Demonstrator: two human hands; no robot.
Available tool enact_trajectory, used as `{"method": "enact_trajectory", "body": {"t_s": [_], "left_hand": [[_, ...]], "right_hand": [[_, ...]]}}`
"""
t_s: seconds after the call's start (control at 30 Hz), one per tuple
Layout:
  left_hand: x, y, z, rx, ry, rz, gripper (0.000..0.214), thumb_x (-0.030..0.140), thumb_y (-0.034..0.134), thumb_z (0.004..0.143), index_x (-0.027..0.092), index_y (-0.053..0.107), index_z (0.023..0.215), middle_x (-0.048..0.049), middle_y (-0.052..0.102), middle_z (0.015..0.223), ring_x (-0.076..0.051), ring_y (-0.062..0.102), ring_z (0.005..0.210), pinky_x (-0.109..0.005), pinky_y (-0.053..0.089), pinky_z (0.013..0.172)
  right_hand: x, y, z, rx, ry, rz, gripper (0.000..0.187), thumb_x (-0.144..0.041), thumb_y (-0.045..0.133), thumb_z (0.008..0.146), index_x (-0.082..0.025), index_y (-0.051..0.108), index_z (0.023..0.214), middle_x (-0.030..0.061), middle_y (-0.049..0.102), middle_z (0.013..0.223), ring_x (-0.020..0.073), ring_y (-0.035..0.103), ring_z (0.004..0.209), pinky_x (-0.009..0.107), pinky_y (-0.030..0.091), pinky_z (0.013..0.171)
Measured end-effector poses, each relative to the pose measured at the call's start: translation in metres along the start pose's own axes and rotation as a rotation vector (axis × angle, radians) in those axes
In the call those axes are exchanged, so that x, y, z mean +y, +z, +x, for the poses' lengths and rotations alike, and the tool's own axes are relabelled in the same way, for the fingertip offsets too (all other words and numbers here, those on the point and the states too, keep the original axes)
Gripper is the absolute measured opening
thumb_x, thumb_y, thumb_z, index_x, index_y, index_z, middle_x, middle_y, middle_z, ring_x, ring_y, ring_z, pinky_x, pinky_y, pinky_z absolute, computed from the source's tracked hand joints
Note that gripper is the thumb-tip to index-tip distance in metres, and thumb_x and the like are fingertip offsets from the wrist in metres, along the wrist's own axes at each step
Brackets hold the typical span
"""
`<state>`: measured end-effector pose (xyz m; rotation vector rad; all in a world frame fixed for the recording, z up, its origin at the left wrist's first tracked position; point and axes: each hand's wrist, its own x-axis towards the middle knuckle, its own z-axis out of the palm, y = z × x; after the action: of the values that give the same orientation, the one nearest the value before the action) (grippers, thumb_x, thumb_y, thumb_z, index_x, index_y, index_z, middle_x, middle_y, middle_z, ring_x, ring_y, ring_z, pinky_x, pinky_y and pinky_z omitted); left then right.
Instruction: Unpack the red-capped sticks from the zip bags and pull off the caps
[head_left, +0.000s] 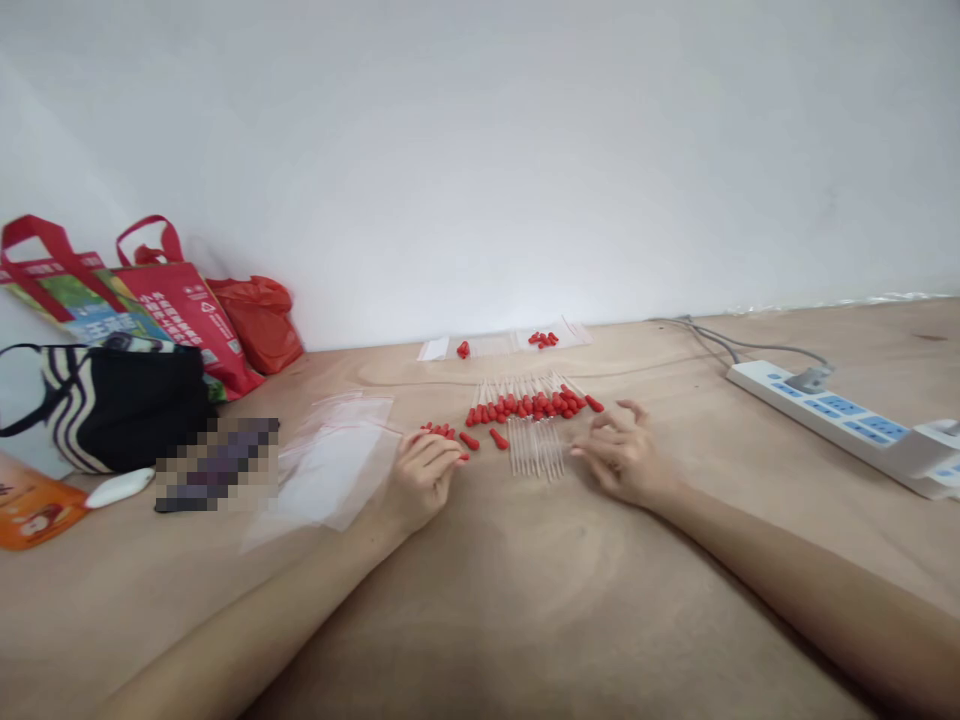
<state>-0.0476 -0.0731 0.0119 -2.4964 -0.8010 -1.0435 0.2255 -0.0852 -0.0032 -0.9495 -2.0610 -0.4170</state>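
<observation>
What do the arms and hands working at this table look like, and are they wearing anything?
They are a person's: the left hand and right hand are ungloved. Both the left forearm and right forearm are bare, with no sleeve, watch, cable or marking visible.

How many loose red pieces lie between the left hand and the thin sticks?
2: one red piece near the left hand, another red piece nearer the thin sticks. I leave out those right at the hand, which may hide more.
</observation>
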Motion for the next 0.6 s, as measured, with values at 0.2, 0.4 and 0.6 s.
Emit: {"method": "enact_trajectory", "body": {"t_s": [0.2, 0.4, 0.6], "left_hand": [[-0.007, 0.002, -0.006, 0.022, -0.125, -0.003, 0.023, 0.016, 0.042, 0.084, 0.018, 0.054, 0.103, -0.0067, 0.051, 0.086, -0.013, 0.052, 0.077, -0.026, 0.047, 0.066], [-0.01, 0.009, 0.011, -0.055, -0.257, -0.029, 0.026, 0.017, 0.042, 0.082, 0.016, 0.048, 0.107, -0.0069, 0.055, 0.087, -0.016, 0.053, 0.08, -0.03, 0.046, 0.072], [-0.006, 0.021, 0.031, -0.205, -0.2, 0.152, 0.008, 0.024, 0.05, 0.078, 0.019, 0.054, 0.082, -0.0034, 0.062, 0.08, -0.02, 0.055, 0.078, -0.034, 0.037, 0.07]], "right_hand": [[0.003, 0.003, 0.003, -0.052, 0.162, -0.044, 0.022, -0.026, 0.043, 0.083, -0.024, 0.064, 0.081, 0.0, 0.067, 0.07, 0.0125, 0.054, 0.068, 0.036, 0.023, 0.087], [0.011, 0.001, 0.0, -0.066, 0.244, -0.087, 0.023, -0.021, 0.042, 0.079, -0.022, 0.064, 0.082, 0.0015, 0.068, 0.077, 0.0142, 0.056, 0.071, 0.036, 0.022, 0.085], [0.013, 0.002, -0.003, -0.105, 0.224, -0.205, 0.022, -0.019, 0.043, 0.077, -0.023, 0.064, 0.081, 0.0005, 0.067, 0.069, 0.0142, 0.055, 0.069, 0.037, 0.019, 0.086]]}}
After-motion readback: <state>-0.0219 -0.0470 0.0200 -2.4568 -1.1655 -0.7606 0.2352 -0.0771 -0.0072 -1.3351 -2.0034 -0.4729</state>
